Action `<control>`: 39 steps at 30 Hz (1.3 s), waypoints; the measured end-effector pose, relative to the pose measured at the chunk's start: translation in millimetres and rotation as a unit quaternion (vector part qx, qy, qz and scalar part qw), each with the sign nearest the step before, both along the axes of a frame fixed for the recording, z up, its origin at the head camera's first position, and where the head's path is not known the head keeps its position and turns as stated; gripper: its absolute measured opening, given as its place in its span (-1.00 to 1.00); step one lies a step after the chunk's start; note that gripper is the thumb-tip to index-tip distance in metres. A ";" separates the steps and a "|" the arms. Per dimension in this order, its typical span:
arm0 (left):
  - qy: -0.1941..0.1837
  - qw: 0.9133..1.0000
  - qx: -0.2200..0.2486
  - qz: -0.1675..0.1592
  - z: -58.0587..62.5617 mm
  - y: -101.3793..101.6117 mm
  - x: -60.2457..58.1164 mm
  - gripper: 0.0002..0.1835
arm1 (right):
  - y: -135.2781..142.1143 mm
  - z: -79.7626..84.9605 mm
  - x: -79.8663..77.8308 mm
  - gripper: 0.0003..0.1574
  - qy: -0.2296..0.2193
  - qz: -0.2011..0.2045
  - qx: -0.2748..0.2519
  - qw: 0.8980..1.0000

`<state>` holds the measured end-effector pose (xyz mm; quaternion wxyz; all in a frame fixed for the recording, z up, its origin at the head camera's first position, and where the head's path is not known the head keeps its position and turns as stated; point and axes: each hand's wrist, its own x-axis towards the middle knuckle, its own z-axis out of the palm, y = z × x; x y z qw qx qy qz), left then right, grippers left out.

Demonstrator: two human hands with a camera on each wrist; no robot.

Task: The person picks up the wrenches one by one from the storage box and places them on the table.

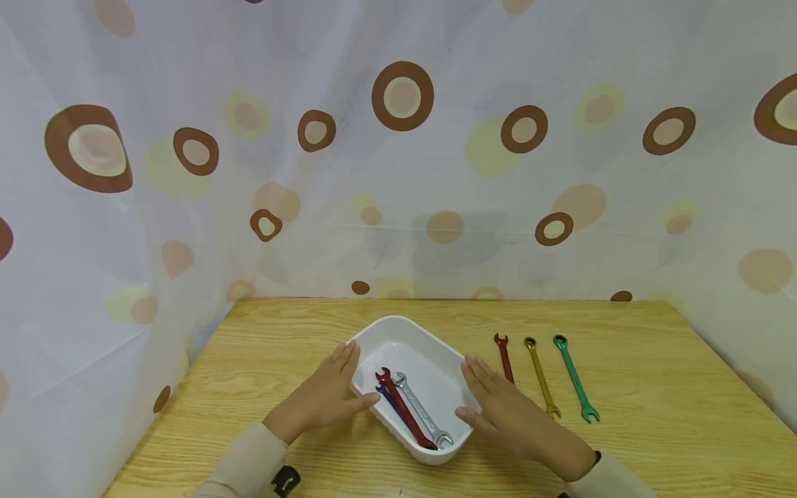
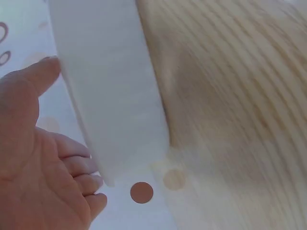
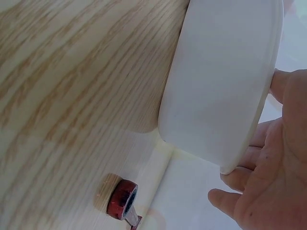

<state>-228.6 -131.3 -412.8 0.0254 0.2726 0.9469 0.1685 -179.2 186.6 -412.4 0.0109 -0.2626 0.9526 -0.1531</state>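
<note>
A white plastic tray (image 1: pixel 429 356) sits at an angle on the table between my two hands. Inside it lie a red wrench (image 1: pixel 405 404), a silver wrench (image 1: pixel 418 407) and a blue wrench (image 1: pixel 392 402), partly under the red one. My left hand (image 1: pixel 330 394) touches the tray's left rim, fingers extended and thumb along the edge. On the opposite side, my right hand (image 1: pixel 510 415) rests its extended fingers and thumb against the right rim. Both wrist views show the fingertips at the rim of the tray (image 2: pixel 108 96), with the palms apart from its walls.
Right of the tray, another red wrench (image 1: pixel 506 360), a gold wrench (image 1: pixel 542 373) and a green wrench (image 1: pixel 575 379) lie in a row on the wooden table (image 1: pixel 647 373). My right hand partly hides that red wrench. A patterned curtain (image 1: pixel 398 173) hangs behind and beside the table.
</note>
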 end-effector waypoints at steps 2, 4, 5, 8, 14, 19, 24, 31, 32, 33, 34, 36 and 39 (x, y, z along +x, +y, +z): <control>-0.005 0.999 0.023 -0.026 3.9 3.2 -2.4 -0.05 | 0.2 0.4 0.3 -0.03 0.000 -0.001 0.000 1.000; -0.011 0.997 0.048 -0.055 8.0 8.7 -5.3 -0.12 | 0.5 0.8 0.1 -0.03 0.000 -0.001 -0.002 1.000; -0.017 0.996 0.063 -0.069 10.1 12.4 -6.9 -0.16 | 0.6 1.0 -0.1 -0.04 0.002 -0.002 -0.001 1.000; -0.035 0.989 0.099 -0.104 14.4 25.8 -13.5 -0.28 | 0.6 0.6 -1.2 -0.04 0.006 -0.002 0.000 1.000; -0.078 0.977 0.117 -0.161 10.4 50.8 -30.4 -0.47 | 0.2 -2.7 -3.1 -0.04 0.011 0.002 -0.005 1.000; -0.128 0.967 0.100 -0.197 2.5 65.6 -40.4 -0.58 | 0.6 -4.3 -3.5 -0.04 0.007 0.003 -0.010 1.000; -0.161 0.962 0.087 -0.203 -3.1 76.6 -45.6 -0.61 | 0.7 -4.7 -3.4 -0.05 0.007 0.001 -0.008 1.000; -0.180 0.963 0.056 -0.195 -11.9 86.8 -48.8 -0.60 | 0.4 -4.3 -3.2 -0.07 0.011 -0.001 -0.010 1.000; -0.176 0.963 0.049 -0.198 -13.0 88.3 -49.0 -0.62 | 0.6 -4.4 -3.2 -0.06 0.012 -0.001 -0.011 1.000; -0.173 0.963 0.042 -0.202 -13.9 89.8 -49.0 -0.64 | 0.6 -4.6 -3.3 -0.06 0.014 -0.001 -0.012 1.000; -0.170 0.963 0.035 -0.206 -14.7 91.3 -48.7 -0.65 | 0.7 -4.9 -3.3 -0.06 0.015 -0.002 -0.013 1.000; -0.166 0.963 0.024 -0.212 -16.6 93.7 -48.2 -0.66 | 0.7 -5.9 -3.1 -0.05 0.016 -0.002 -0.014 1.000; -0.157 0.963 0.009 -0.220 -18.4 96.2 -46.9 -0.67 | 0.4 -7.5 -2.7 -0.05 0.024 -0.004 -0.012 1.000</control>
